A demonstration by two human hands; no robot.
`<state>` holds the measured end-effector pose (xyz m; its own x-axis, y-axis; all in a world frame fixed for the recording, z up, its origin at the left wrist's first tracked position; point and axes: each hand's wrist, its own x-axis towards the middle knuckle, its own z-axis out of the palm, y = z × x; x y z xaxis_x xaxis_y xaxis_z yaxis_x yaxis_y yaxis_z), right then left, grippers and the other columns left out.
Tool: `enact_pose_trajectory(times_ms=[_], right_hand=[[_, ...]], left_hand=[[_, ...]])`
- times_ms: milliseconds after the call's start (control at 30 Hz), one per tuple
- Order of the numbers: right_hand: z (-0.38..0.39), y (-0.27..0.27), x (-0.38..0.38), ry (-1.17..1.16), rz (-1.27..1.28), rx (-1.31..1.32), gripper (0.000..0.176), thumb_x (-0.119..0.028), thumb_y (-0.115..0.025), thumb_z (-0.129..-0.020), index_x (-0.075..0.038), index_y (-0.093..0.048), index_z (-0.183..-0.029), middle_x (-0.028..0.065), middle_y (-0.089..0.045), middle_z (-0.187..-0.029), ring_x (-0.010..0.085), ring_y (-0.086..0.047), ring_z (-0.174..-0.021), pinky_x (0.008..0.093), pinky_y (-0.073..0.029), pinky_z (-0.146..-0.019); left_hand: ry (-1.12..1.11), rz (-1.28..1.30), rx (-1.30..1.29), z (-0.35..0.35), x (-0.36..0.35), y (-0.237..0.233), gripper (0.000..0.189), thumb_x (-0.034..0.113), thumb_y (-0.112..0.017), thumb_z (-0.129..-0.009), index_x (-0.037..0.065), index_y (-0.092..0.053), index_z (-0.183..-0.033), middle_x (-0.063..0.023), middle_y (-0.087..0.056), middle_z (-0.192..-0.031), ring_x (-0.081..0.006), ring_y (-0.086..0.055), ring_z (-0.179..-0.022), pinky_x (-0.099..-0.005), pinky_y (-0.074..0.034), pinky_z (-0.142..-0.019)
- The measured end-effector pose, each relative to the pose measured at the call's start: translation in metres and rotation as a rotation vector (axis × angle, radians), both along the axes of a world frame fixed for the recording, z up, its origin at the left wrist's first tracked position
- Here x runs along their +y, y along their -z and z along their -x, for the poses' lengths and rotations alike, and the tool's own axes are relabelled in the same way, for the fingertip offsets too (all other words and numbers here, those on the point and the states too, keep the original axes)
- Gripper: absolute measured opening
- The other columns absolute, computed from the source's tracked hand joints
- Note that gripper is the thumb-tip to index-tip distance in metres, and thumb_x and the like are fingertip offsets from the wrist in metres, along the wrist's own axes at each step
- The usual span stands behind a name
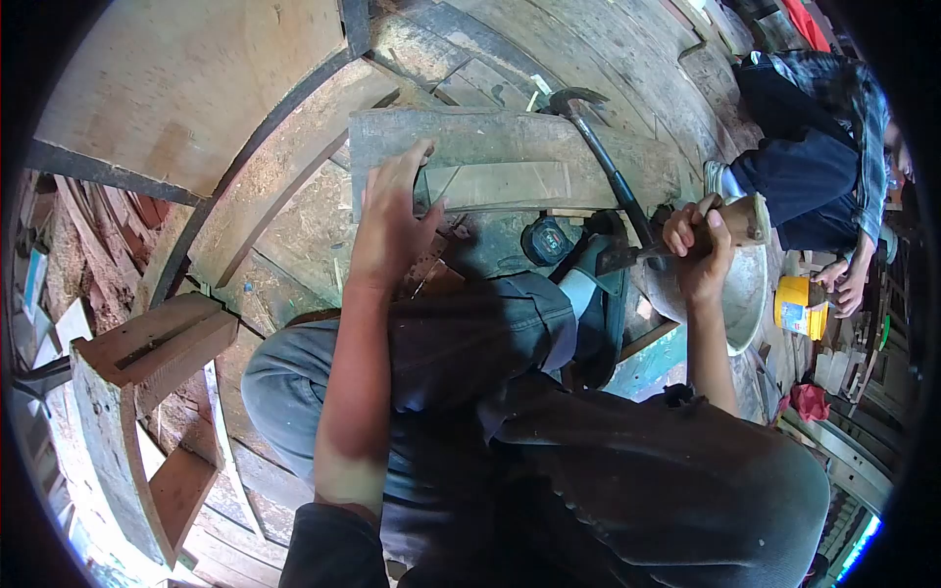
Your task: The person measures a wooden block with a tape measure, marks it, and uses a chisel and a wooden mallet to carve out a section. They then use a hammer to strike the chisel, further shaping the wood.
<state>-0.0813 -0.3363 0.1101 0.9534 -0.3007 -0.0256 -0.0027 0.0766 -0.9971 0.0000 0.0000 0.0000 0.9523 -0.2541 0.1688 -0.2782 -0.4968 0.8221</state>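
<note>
My left hand (pixel 392 201) rests at the left end of a grey plank (pixel 461 132), fingers apart. Along that plank lies a shorter, paler wood strip (pixel 505 183), its left end close to my fingers. My right hand (pixel 701 245) is wrapped round a wooden-handled tool with a dark metal blade (pixel 618 259); the thick wooden end sticks out beyond my fingers. A claw hammer (pixel 610 162) lies across the plank, its handle end near my right hand. The black tape measure (pixel 546 241) sits between my hands, just below the plank.
A white basin (pixel 750 304) stands beyond my right hand. Farther right, a seated person (pixel 804 157) has a hand at a yellow tub (pixel 799 306). A wooden frame (pixel 157 392) stands at the left, beneath a plywood panel (pixel 196 88). Sawdust and offcuts litter the floor.
</note>
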Motion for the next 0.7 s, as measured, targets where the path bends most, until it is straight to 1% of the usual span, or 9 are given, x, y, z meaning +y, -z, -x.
enact_pose_trajectory(times_ms=[67,100,167,300,367,467,600,667,700], right_hand=[[-0.003,0.002,0.002,-0.020,-0.045,0.016,0.031,-0.037,-0.056,-0.094,-0.008,-0.045,-0.090,0.0013,-0.036,-0.065,0.0105,-0.033,-0.055,0.0258,-0.028,-0.054],[-0.004,-0.003,-0.003,-0.022,-0.028,0.014,0.031,-0.037,-0.056,-0.094,-0.008,-0.045,-0.090,0.0013,-0.036,-0.065,0.0105,-0.033,-0.055,0.0258,-0.028,-0.054],[-0.005,0.000,-0.003,-0.033,-0.076,0.001,0.029,-0.030,-0.060,-0.093,-0.006,-0.045,-0.090,0.0026,-0.037,-0.066,0.0122,-0.035,-0.059,0.0274,-0.032,-0.055],[-0.004,-0.003,0.004,-0.050,-0.067,-0.007,0.028,-0.029,-0.059,-0.094,-0.006,-0.044,-0.090,0.0027,-0.037,-0.067,0.0118,-0.035,-0.059,0.0268,-0.031,-0.055],[-0.004,-0.003,0.007,-0.054,-0.048,-0.019,0.028,-0.029,-0.059,-0.094,-0.006,-0.044,-0.090,0.0026,-0.036,-0.066,0.0119,-0.035,-0.059,0.0269,-0.031,-0.054],[-0.005,-0.005,0.010,-0.058,-0.038,-0.013,0.028,-0.030,-0.059,-0.094,-0.006,-0.044,-0.090,0.0026,-0.036,-0.066,0.0122,-0.035,-0.059,0.0268,-0.031,-0.055],[-0.006,-0.004,0.007,-0.068,-0.046,0.001,0.028,-0.030,-0.058,-0.094,-0.007,-0.044,-0.090,0.0026,-0.036,-0.065,0.0123,-0.035,-0.059,0.0267,-0.031,-0.055],[-0.006,-0.003,0.005,-0.058,-0.039,0.000,0.027,-0.030,-0.058,-0.095,-0.007,-0.044,-0.090,0.0029,-0.037,-0.065,0.0124,-0.035,-0.059,0.0268,-0.031,-0.056],[-0.006,-0.003,0.004,-0.055,-0.039,0.000,0.027,-0.030,-0.058,-0.095,-0.007,-0.044,-0.090,0.0029,-0.037,-0.065,0.0124,-0.035,-0.059,0.0268,-0.031,-0.056]], left_hand=[[0.012,0.070,-0.021,-0.001,0.003,0.002,0.067,-0.002,-0.073,-0.075,0.008,-0.049,-0.137,-0.0159,-0.057,-0.127,-0.0327,-0.052,-0.121,-0.0399,-0.042,-0.103],[0.009,0.087,-0.023,-0.002,-0.002,0.004,0.067,-0.002,-0.073,-0.075,0.008,-0.049,-0.137,-0.0159,-0.057,-0.127,-0.0327,-0.052,-0.121,-0.0399,-0.042,-0.103],[-0.008,0.122,-0.036,-0.002,0.002,0.003,0.067,-0.005,-0.073,-0.075,0.006,-0.049,-0.137,-0.0147,-0.062,-0.122,-0.0251,-0.062,-0.107,-0.0344,-0.050,-0.093],[-0.013,0.120,0.065,0.000,0.003,0.001,0.065,-0.004,-0.072,-0.078,0.007,-0.050,-0.138,-0.0145,-0.063,-0.121,-0.0233,-0.063,-0.103,-0.0330,-0.052,-0.089],[-0.018,0.183,0.105,0.000,0.002,0.003,0.064,-0.004,-0.072,-0.076,0.006,-0.050,-0.136,-0.0187,-0.061,-0.125,-0.0333,-0.063,-0.103,-0.0398,-0.050,-0.093],[-0.017,0.211,0.198,0.001,0.001,-0.006,0.064,-0.003,-0.071,-0.077,0.006,-0.049,-0.137,-0.0194,-0.060,-0.128,-0.0346,-0.063,-0.104,-0.0398,-0.050,-0.093],[-0.003,0.184,0.120,0.002,0.001,-0.004,0.065,-0.002,-0.071,-0.077,0.007,-0.048,-0.138,-0.0200,-0.059,-0.128,-0.0356,-0.063,-0.105,-0.0405,-0.050,-0.093],[0.018,0.155,0.130,0.003,0.001,-0.008,0.065,-0.001,-0.073,-0.080,0.011,-0.049,-0.139,-0.0147,-0.064,-0.122,-0.0261,-0.064,-0.103,-0.0354,-0.053,-0.090],[0.021,0.155,0.130,0.003,0.001,-0.007,0.065,-0.001,-0.073,-0.080,0.011,-0.049,-0.139,-0.0147,-0.064,-0.122,-0.0261,-0.064,-0.103,-0.0354,-0.053,-0.090]])
